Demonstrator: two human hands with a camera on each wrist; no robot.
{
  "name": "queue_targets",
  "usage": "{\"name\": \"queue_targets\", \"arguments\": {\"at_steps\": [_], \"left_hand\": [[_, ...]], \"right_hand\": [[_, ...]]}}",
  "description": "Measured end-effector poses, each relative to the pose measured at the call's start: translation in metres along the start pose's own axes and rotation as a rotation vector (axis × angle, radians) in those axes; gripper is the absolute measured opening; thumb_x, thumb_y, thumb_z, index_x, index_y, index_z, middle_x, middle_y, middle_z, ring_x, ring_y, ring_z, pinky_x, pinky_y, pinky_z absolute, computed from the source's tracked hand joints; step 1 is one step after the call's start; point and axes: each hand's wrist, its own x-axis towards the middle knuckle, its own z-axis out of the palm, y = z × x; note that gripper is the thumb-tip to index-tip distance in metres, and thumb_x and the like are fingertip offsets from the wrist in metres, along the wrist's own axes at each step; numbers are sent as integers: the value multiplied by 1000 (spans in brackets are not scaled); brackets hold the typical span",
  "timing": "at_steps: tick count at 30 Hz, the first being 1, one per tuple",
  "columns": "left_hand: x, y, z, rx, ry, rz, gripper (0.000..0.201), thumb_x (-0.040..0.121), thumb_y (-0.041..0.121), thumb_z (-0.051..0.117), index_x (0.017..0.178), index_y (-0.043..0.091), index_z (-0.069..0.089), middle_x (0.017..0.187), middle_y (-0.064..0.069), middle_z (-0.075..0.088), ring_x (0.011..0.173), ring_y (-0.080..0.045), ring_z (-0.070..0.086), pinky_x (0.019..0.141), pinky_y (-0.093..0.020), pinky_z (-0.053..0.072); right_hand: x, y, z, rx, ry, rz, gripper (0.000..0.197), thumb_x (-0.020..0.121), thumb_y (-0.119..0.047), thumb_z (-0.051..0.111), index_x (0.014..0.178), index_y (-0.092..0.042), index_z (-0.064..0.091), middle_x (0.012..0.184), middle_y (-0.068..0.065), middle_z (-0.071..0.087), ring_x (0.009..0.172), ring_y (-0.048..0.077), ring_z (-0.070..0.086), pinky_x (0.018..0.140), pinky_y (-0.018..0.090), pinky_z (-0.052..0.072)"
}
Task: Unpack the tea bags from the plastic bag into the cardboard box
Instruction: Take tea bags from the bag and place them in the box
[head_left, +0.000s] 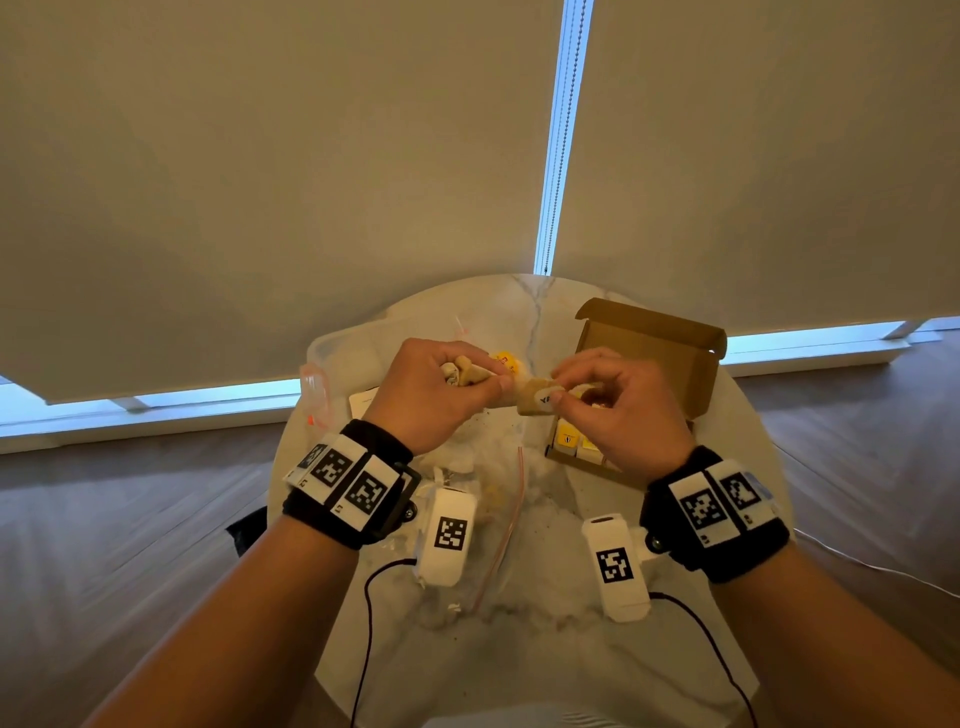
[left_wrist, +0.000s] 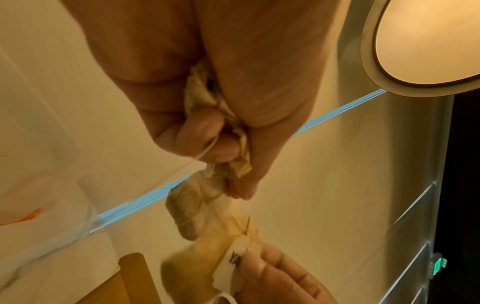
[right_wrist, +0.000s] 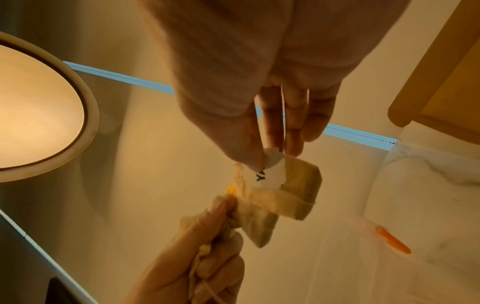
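Over the round table (head_left: 519, 649), the left hand (head_left: 431, 395) clenches a bunch of tea bags (left_wrist: 207, 98). At its 3 o'clock, the right hand (head_left: 623, 410) pinches one tea bag (head_left: 535, 402) by its white tag (right_wrist: 270, 174). The open cardboard box (head_left: 654, 358) sits at 2 o'clock, the plastic bag (head_left: 363, 348) at 10.

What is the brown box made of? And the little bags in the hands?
The box looks like plain brown cardboard: matte, with folded flaps. The tea bags look like thin, soft filter paper, crumpled and slightly see-through, one with a white paper tag.
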Motion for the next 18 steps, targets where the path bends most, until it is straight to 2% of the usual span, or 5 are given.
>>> {"name": "queue_targets", "arguments": {"at_steps": [3, 7, 11, 15, 18], "left_hand": [[-1, -2, -4, 17, -26, 21, 5, 76, 19, 81, 79, 20, 77, 78, 10, 72, 69, -1, 64, 64, -20, 50], [-5, 0, -5, 64, -142, 94, 5, 79, 16, 80, 81, 19, 78, 86, 4, 74, 85, -11, 68, 79, -30, 55], [-5, 1, -2, 59, -167, 118, 6, 78, 14, 80, 83, 16, 78, 90, 2, 75, 87, -14, 69, 83, -35, 56], [-4, 1, -4, 49, -166, 129, 8, 78, 14, 80, 83, 20, 77, 89, 1, 75, 86, -14, 69, 81, -32, 56], [-3, 1, -4, 39, -167, 130, 7, 79, 13, 79, 86, 16, 78, 89, 0, 75, 87, -16, 69, 83, -35, 56]], "right_hand": [[4, 0, -8, 49, 54, 60, 5, 82, -9, 72, 87, -11, 73, 84, -1, 72, 78, 12, 68, 74, 29, 58], [11, -7, -8, 96, 155, -20, 13, 79, -1, 74, 87, -5, 65, 78, 8, 68, 72, 18, 65, 68, 28, 55], [9, -9, 3, 103, 71, -59, 12, 79, -3, 74, 86, -13, 75, 83, -2, 74, 77, 12, 70, 73, 34, 59], [7, -8, 5, 159, -16, -118, 16, 81, -5, 74, 97, -8, 76, 95, 1, 75, 89, 13, 72, 80, 36, 59], [4, -8, 7, 166, -36, -162, 20, 82, -6, 73, 102, -5, 74, 97, 4, 75, 90, 14, 72, 81, 33, 59]]}}
